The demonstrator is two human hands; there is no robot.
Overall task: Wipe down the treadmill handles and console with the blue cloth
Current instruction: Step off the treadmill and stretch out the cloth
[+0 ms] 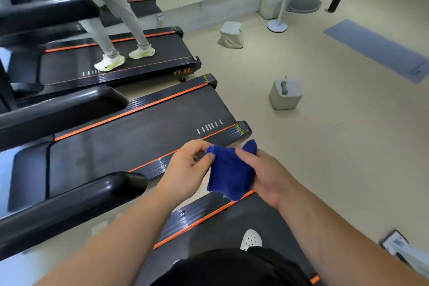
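A bunched blue cloth hangs between both my hands, above the gap between two treadmill decks. My left hand pinches its upper left corner with thumb and forefinger. My right hand grips the cloth's right side, thumb on top. A black treadmill handle runs across the lower left, well to the left of my hands. A second black handle lies further back. No console is in view.
Black treadmill decks with orange stripes lie side by side. A person in grey trousers and white shoes walks on the far treadmill. Grey cube stools and a grey mat sit on the beige floor to the right.
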